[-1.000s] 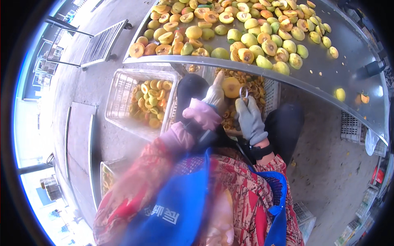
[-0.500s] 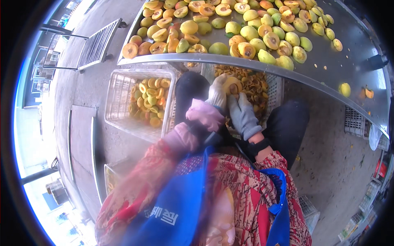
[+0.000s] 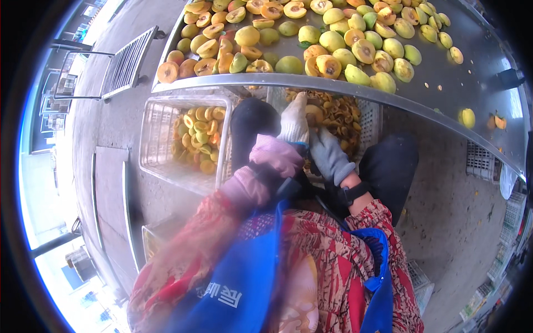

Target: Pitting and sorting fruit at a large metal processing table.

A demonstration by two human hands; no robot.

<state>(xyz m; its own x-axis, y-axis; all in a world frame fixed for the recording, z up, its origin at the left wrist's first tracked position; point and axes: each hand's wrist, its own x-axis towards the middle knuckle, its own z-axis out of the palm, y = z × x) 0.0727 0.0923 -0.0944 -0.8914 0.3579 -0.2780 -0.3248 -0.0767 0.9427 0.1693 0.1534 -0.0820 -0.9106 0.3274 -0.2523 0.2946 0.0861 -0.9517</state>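
A white knit glove covers my left hand (image 3: 294, 120), its fingers closed around a halved yellow peach (image 3: 314, 114). The cut face is partly hidden by the gloves. My right hand (image 3: 328, 155), in a grey-blue glove, is closed just below the fruit, its fingertips against or very near it; whatever they grip is hidden. Both hands are between my knees, over a crate (image 3: 373, 119) of brownish-orange peach scraps. At left, a white plastic crate (image 3: 152, 164) holds peach halves.
A metal table (image 3: 422, 108) in front carries many peach halves (image 3: 363, 51), cut side up or down. Its raised rim runs just beyond my hands. A slatted metal frame (image 3: 127, 64) stands at far left. A grey crate (image 3: 481, 162) sits beneath the table's right end.
My left hand has turned and its fingers now point away, covering more of the peach half. My right hand stays close beside it. The whole view has shifted slightly.
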